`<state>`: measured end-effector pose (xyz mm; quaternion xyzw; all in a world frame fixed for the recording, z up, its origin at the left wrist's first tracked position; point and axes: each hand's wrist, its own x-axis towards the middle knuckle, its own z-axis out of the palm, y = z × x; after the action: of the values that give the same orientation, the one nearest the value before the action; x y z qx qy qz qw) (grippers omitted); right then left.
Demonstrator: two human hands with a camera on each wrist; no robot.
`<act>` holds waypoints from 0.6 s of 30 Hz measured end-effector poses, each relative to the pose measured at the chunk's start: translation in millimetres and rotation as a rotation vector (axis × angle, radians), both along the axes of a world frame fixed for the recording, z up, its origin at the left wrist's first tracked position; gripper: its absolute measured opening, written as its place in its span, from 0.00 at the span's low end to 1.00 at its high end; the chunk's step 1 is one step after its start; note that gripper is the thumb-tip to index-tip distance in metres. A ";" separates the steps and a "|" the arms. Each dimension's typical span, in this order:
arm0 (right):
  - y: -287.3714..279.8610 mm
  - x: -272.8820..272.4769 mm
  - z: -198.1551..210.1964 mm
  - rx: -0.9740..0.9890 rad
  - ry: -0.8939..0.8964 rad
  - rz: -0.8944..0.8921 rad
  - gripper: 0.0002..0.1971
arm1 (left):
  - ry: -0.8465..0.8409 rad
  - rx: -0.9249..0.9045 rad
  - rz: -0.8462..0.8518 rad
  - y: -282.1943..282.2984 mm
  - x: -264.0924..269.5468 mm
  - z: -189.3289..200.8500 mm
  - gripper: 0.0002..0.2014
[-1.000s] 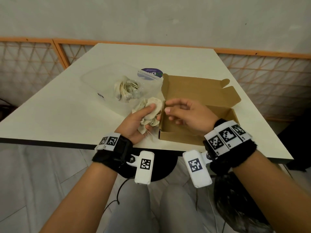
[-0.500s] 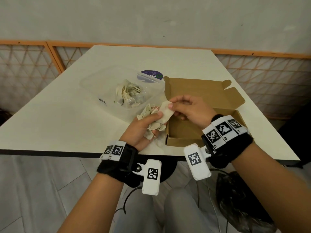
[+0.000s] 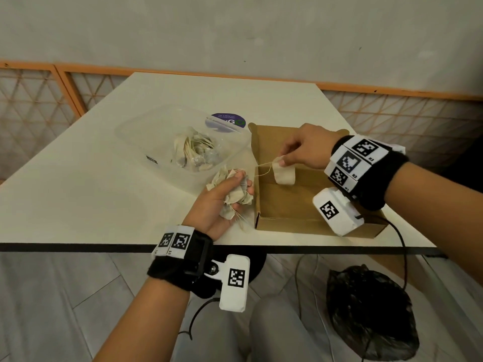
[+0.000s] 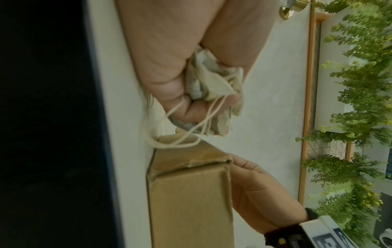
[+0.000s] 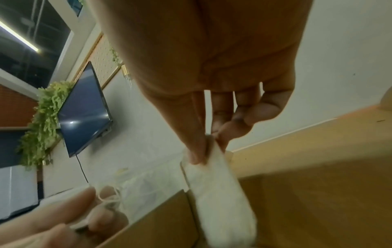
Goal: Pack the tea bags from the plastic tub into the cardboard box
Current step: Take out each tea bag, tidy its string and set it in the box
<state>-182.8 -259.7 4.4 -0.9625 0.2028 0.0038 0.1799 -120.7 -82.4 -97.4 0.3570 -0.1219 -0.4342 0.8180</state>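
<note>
My left hand (image 3: 230, 190) (image 4: 191, 94) grips a crumpled bunch of tea bags (image 3: 236, 197) (image 4: 208, 83) with loose strings, just left of the open cardboard box (image 3: 287, 202) (image 4: 191, 201) (image 5: 318, 193). My right hand (image 3: 300, 152) (image 5: 208, 142) pinches a single white tea bag (image 3: 283, 173) (image 5: 218, 193) by its top and hangs it over the box's inside. A thin string runs from that bag back to the bunch. The clear plastic tub (image 3: 146, 131) behind my left hand holds more tea bags (image 3: 194, 151).
The box lid (image 3: 266, 145) stands open at the back. A round purple label (image 3: 226, 121) lies behind the tub. The white table's (image 3: 78, 192) front edge runs just below my wrists. A black plastic bag (image 3: 371, 314) sits on the floor at right.
My right hand has pulled one tea bag out of the bunch and carried it right, over the open box. My left hand has stayed beside the box with the bunch.
</note>
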 end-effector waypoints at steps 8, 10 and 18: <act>5.1 2.7 3.5 0.085 0.114 0.143 0.08 | 0.026 -0.028 -0.011 1.0 0.4 -0.1 0.03; 5.8 5.7 0.1 0.083 0.129 0.142 0.07 | 0.025 -0.031 -0.020 1.1 0.3 0.4 0.04; -4.7 19.6 -11.8 0.089 0.055 0.043 0.07 | 0.033 -0.024 -0.010 2.5 -1.2 2.4 0.04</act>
<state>-163.2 -264.4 -7.4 -0.9573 0.1865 0.0432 0.2167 -122.0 -79.9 -95.0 0.3392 -0.1153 -0.4427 0.8220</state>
